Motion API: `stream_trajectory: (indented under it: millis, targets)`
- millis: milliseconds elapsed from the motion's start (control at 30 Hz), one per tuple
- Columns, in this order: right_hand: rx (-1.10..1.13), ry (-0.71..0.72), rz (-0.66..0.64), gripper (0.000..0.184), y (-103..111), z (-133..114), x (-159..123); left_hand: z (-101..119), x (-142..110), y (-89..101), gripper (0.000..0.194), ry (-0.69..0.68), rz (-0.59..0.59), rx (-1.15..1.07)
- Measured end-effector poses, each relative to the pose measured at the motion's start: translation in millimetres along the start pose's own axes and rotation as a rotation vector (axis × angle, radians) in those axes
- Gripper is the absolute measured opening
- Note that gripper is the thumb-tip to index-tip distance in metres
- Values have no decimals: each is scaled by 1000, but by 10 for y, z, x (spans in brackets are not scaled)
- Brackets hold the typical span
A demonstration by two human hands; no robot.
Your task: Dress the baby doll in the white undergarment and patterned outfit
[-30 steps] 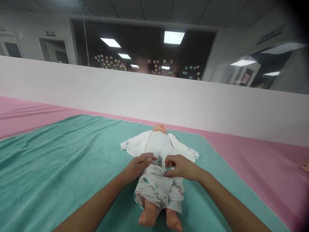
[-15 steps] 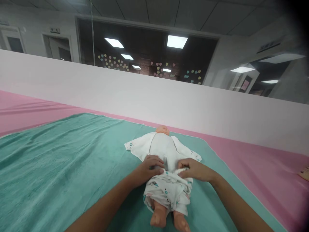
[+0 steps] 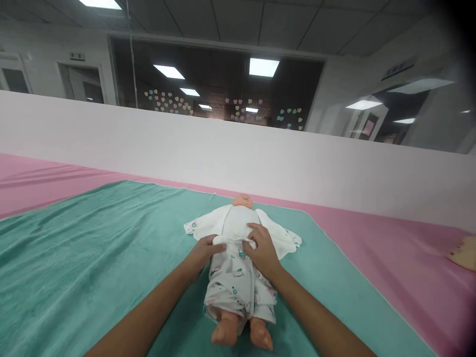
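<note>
Printed trousers (image 3: 232,280), white with small teal and pink motifs, enclose the hips and upper legs of a baby doll (image 3: 241,215); both bare feet (image 3: 225,331) protrude from the leg openings at the near end. The waistband lies across the doll's abdomen, between the two hands. The left hand (image 3: 203,254) is nearly closed at the left side of the waistband, the thumb on its front face and the fingers at its upper edge and side. The right hand (image 3: 263,250) pinches the waistband right of centre between thumb and curled fingers, one finger reaching onto the torso.

The doll lies on its back, head far and feet near. A white top (image 3: 210,223) with printed cuffs is spread flat on either side of the torso, its sleeves pointing left and right. Beneath is a creased teal cloth (image 3: 111,248), lying over a pink cover (image 3: 375,243). At the far right edge, a pale beige object (image 3: 464,253) is cut off by the frame; its identity cannot be told. A white partition (image 3: 208,153) borders the far side, with heart-shaped notes (image 3: 174,103) and lit ceiling panels (image 3: 264,67) visible above.
</note>
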State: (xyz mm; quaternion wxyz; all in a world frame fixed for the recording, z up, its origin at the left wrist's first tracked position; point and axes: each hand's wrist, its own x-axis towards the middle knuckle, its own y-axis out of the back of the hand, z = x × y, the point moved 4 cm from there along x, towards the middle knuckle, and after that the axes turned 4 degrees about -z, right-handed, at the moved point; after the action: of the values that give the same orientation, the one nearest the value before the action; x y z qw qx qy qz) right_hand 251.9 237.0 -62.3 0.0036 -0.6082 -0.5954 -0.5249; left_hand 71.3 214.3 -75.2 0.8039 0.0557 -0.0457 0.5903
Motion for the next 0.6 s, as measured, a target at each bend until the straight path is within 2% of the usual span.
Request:
stream_trajectory:
  millis: [67, 100, 167, 333, 400, 500, 600]
  targets:
    - [24, -51, 0, 11, 10, 86, -19, 6, 48, 57, 18, -124, 169, 272]
    - [34, -68, -15, 11, 7, 123, -20, 19, 71, 55, 14, -191, 217, 381]
    - [42, -71, -62, 13, 0, 174, -9, 31, 132, 17, 12, -246, 231, 498]
    - [-18, -17, -142, 19, 65, 255, 56, 72, 368, 16, 26, -100, 213, 634]
    - [-60, -6, -128, 18, 95, 308, 120, 116, 507, 61, 20, -116, 241, 697]
    - [-143, -27, -87, 17, 82, 439, 281, 125, 751, 125, 22, -149, 287, 704]
    - [-84, -142, -18, 24, 10, 650, 452, 20, 947, 142, 28, -142, 294, 650]
